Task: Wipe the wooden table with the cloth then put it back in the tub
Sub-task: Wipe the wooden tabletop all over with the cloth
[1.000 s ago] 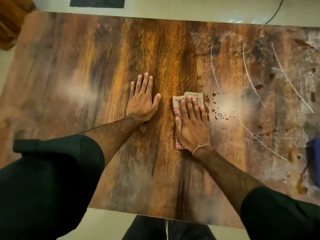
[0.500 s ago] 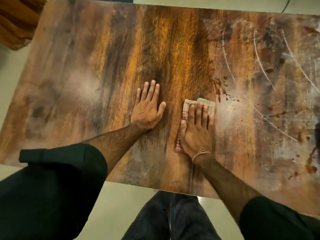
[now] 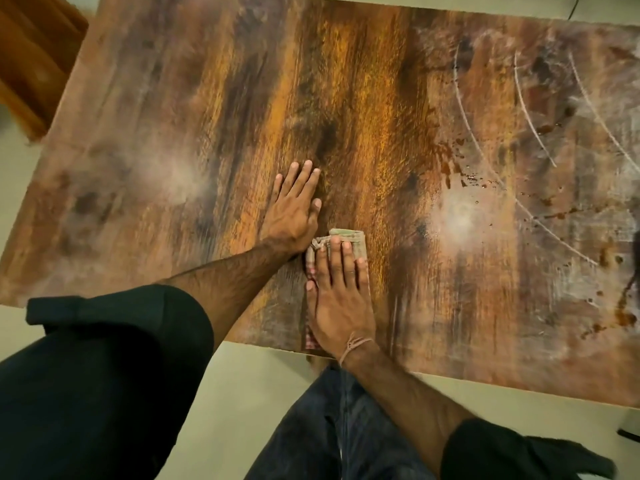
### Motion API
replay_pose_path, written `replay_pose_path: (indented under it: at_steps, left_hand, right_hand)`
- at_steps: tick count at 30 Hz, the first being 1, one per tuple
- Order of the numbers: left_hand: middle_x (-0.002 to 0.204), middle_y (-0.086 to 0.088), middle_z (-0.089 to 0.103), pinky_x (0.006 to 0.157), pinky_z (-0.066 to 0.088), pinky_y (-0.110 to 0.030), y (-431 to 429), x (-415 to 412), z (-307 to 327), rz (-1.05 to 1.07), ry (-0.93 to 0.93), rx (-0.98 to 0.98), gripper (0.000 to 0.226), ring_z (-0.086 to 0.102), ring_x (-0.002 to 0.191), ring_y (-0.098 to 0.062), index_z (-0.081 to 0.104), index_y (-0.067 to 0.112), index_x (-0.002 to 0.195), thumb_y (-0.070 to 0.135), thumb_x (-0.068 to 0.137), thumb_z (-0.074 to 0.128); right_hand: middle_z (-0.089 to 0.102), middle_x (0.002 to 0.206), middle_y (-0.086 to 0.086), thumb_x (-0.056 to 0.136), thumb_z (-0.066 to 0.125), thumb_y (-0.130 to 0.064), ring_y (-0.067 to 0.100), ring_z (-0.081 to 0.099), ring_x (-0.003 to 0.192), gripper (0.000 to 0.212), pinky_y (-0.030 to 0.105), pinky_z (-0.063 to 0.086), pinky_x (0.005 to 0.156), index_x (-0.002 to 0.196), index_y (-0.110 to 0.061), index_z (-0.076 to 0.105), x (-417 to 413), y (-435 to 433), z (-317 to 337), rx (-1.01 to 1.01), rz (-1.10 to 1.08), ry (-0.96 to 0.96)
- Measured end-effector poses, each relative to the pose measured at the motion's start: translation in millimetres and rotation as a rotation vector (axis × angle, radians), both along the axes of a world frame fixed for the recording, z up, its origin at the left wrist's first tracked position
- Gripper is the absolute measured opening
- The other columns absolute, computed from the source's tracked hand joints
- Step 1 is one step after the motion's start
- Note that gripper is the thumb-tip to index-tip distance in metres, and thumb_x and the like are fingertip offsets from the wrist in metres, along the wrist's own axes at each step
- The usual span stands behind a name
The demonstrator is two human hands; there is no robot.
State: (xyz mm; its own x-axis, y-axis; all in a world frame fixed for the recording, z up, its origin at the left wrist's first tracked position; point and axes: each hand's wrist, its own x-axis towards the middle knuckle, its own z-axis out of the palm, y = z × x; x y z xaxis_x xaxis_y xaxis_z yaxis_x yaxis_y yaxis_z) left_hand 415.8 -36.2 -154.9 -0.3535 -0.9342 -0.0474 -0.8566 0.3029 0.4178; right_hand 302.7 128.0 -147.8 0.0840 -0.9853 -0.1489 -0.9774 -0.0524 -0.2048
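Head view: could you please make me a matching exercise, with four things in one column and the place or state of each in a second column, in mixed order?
Things:
1. left hand
2. right hand
3. cloth
4. brown splashes

Places or states:
A. folded, under a palm
B. scattered on the right part of the wooden table
C. flat on bare wood
D. pressing down on fabric, with a thread round its wrist

Pairs: 1-C, 2-D, 3-A, 4-B
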Motion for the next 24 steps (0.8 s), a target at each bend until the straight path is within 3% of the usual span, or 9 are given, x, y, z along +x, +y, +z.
replay_pose_path:
  at_steps: [5,9,15,20,24]
  left_hand:
    - [0.172,-0.002,0.011,0.129,-0.005,-0.04,10,4,0,0.026,-0.012,0.0,0.061,0.0,0.16,-0.019,0.021,0.015,0.164,0.033,0.105,0.028]
    - [0.173,-0.001,0.007,0.129,-0.002,-0.044,19,4,1,0.067,-0.06,0.009,0.063,-0.001,0.16,-0.019,0.018,0.017,0.164,0.038,0.105,0.023]
    - [0.173,-0.002,-0.001,0.128,-0.005,-0.046,24,4,-6,0.057,-0.1,0.012,0.07,-0.007,0.159,-0.021,0.011,0.019,0.165,0.051,0.104,0.02]
    - [0.172,-0.004,-0.011,0.127,-0.009,-0.05,28,-6,-8,0.065,-0.129,0.055,0.076,-0.016,0.158,-0.024,0.001,0.016,0.165,0.058,0.103,0.014]
    - [0.173,-0.006,-0.01,0.127,-0.011,-0.049,38,-19,-6,0.065,-0.141,0.05,0.078,-0.016,0.158,-0.023,0.001,0.014,0.165,0.059,0.102,0.014]
  right_hand:
    - [0.002,0.171,0.01,0.108,0.025,-0.041,0.025,-0.002,0.158,0.063,0.05,0.012,0.126,0.164,-0.015,0.011,-29,-4,-6,-0.04,0.08,-0.009]
    - [0.002,0.17,0.014,0.106,0.021,-0.041,0.029,-0.001,0.158,0.065,0.052,0.009,0.127,0.163,-0.011,0.011,-14,-11,-4,-0.041,-0.187,-0.011]
    - [0.0,0.171,0.008,0.109,0.021,-0.041,0.025,-0.005,0.158,0.063,0.051,0.011,0.126,0.164,-0.015,0.008,-43,9,-2,-0.025,0.145,-0.018]
    - [0.004,0.171,0.008,0.107,0.018,-0.044,0.024,0.003,0.158,0.064,0.047,0.005,0.128,0.164,-0.014,0.01,-124,15,-1,-0.016,-0.16,0.045]
    - [0.007,0.171,0.012,0.107,0.019,-0.043,0.027,0.004,0.158,0.064,0.049,0.008,0.127,0.163,-0.013,0.011,-106,12,4,-0.022,-0.348,0.037]
